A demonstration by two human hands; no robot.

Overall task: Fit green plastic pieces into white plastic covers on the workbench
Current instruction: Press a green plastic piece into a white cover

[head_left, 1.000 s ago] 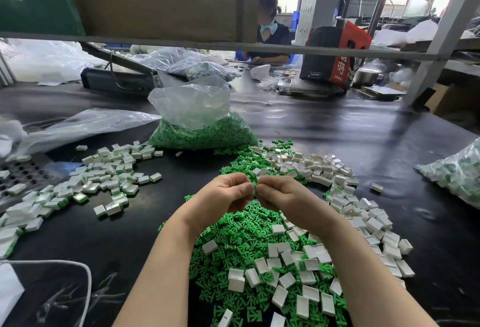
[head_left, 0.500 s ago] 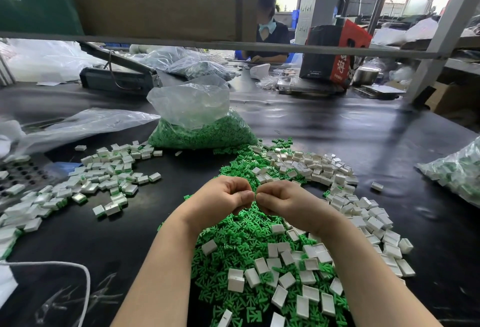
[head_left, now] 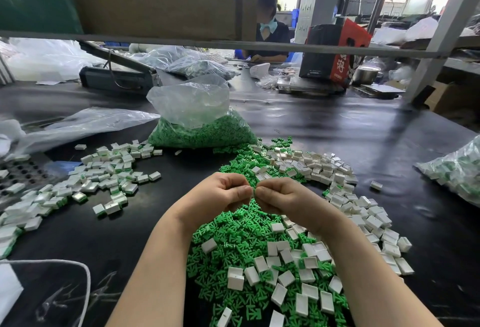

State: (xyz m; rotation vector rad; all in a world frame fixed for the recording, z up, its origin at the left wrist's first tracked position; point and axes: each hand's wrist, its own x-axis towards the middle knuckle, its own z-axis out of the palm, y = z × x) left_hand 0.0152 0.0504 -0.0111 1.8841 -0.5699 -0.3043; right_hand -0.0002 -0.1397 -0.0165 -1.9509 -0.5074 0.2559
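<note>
My left hand [head_left: 220, 194] and my right hand [head_left: 283, 196] meet thumb to thumb above the black workbench [head_left: 363, 131]. Fingers of both are curled in, pinching a small plastic part that stays hidden between them. Under my wrists lies a heap of loose green pieces [head_left: 233, 243] with white covers [head_left: 285, 277] scattered on top. More white covers [head_left: 319, 168] spread in a band to the right of my hands.
Fitted white-and-green parts [head_left: 109, 170] lie at the left beside a perforated tray [head_left: 23, 173]. A clear bag of green pieces [head_left: 200, 131] stands behind the heap, and another bag [head_left: 457, 168] sits far right. A shelf rail [head_left: 233, 46] crosses overhead; a person [head_left: 270, 30] sits opposite.
Both hands have stayed pressed together over the heap, shifting only slightly; the thumbs have worked a little against the hidden part.
</note>
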